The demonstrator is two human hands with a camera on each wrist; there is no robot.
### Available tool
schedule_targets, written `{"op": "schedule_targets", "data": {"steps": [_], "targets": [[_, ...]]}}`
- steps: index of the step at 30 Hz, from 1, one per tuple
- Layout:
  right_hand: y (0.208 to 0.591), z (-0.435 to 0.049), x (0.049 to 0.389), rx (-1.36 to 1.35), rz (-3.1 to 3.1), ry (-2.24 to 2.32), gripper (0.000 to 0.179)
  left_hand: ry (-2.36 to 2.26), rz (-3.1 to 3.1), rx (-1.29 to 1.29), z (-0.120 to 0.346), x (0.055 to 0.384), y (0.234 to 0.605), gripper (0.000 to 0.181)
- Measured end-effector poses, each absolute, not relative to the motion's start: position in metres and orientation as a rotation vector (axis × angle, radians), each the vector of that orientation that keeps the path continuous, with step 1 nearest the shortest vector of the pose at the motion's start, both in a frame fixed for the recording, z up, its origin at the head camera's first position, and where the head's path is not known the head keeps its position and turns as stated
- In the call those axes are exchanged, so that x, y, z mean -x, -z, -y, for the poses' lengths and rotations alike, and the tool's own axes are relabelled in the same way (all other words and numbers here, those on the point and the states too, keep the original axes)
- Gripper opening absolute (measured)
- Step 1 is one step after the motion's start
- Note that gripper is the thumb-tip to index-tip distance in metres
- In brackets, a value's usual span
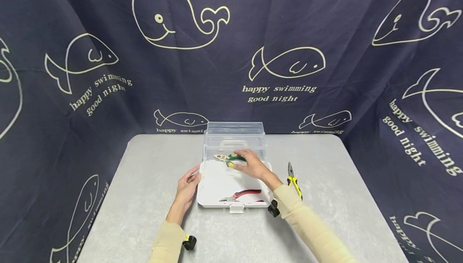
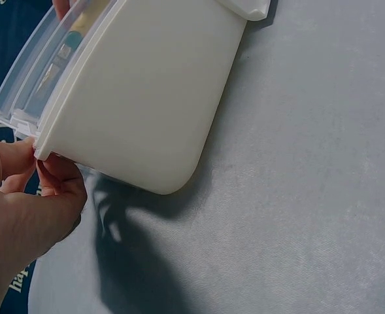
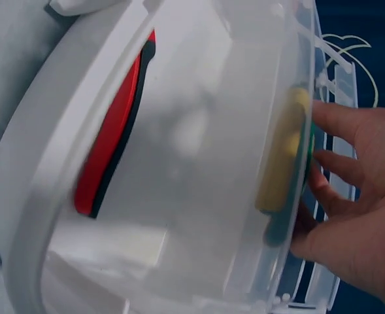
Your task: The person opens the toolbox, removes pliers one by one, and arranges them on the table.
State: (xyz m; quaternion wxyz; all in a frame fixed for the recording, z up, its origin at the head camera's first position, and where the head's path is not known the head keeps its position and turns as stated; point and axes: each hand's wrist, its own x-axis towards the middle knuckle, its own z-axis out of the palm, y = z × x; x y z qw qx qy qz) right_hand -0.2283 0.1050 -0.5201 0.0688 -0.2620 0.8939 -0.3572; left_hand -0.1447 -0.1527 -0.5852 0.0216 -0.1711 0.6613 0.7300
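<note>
A white toolbox (image 1: 217, 205) stands on the table with its clear lid (image 1: 235, 128) tipped back. My left hand (image 1: 186, 186) pinches the box's left rim near the hinge side, as the left wrist view also shows. Over the back of the box, my right hand (image 1: 252, 167) grips pliers (image 1: 236, 158) with green and yellow handles, their jaws pointing left. In the right wrist view the yellow handle (image 3: 284, 157) shows near the box's back edge. Red-handled pliers (image 1: 247, 192) lie inside along the front wall, partly hidden by it.
Long-nose pliers (image 1: 294, 183) with yellow and black handles lie on the grey table (image 1: 152, 174), right of the box and close to my right forearm. A dark blue curtain (image 1: 231, 66) with fish and whale drawings hangs behind and at both sides.
</note>
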Motion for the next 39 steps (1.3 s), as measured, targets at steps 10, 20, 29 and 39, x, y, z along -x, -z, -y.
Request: {"op": "schedule_targets", "data": {"steps": [10,20,29,39], "targets": [[0.521,-0.091,0.227,0.711,-2.749,1.043,0.053,-2.259,-2.043,0.503,0.152,0.144,0.583,0.044],[0.519,-0.081,0.225,0.689,-2.806,1.047,0.052,-2.249,-2.048,0.516,0.151,0.144,0.585,0.043],[0.509,-0.071,0.22,0.735,-2.832,0.956,0.032,-2.25,-2.051,0.516,0.152,0.145,0.587,0.042],[0.503,-0.066,0.22,0.811,-2.777,0.876,0.021,-2.254,-2.057,0.512,0.153,0.145,0.588,0.042]]}}
